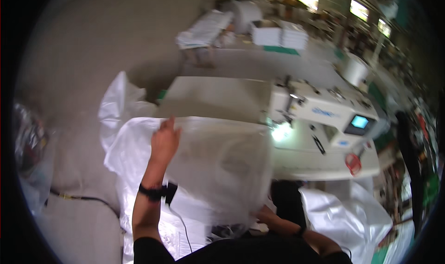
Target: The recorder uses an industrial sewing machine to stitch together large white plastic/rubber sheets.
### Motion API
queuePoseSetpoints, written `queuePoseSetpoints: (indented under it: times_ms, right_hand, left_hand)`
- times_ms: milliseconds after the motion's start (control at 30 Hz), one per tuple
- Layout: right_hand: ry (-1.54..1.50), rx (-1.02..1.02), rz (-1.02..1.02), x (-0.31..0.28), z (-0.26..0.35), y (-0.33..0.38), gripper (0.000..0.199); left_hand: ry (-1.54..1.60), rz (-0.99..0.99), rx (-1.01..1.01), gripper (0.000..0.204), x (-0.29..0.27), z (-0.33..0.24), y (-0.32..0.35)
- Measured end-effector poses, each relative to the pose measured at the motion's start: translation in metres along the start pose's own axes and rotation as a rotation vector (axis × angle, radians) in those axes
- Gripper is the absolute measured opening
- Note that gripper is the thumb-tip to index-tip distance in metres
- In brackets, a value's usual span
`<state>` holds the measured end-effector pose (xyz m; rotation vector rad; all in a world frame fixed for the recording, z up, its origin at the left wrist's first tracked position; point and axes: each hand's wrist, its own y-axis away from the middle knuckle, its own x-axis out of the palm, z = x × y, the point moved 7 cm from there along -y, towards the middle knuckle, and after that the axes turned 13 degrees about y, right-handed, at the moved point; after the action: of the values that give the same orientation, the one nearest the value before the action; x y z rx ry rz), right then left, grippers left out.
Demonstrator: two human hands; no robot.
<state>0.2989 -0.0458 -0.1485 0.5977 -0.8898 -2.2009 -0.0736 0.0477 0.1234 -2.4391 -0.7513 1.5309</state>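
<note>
A thin, translucent white plastic sheet [218, 157] covers the near left part of the sewing table and hangs toward my lap. My left hand [165, 141] lies on its far left part, with the fingers apart and the fingertips just past the far edge. Low in the view, my right hand [265, 215] has its fingers closed at the sheet's near right corner; part of that hand is hidden. A white sewing machine [320, 106] stands right of the sheet, its lamp lit at the needle.
Black thread snips [319, 144] and a red ring-shaped thing [353, 164] lie on the machine bed. More white plastic material [347, 213] hangs at the lower right. A thread cone [354, 70] stands behind the machine. Farther back are white stacks [293, 35] and a covered bench [204, 29].
</note>
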Motion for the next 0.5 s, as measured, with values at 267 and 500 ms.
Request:
queuePoseSetpoints:
  times_ms: [267,500]
  right_hand:
    - [0.407,-0.64,0.067,0.033,0.021,-0.002,0.042]
    - [0.371,-0.618,0.566,0.032,0.025,0.12,0.042]
  left_hand:
    - [-0.209,0.325,-0.07,0.068,0.125,0.014,0.028]
    - [-0.214,0.321,-0.071,0.062,0.128,0.032,0.001]
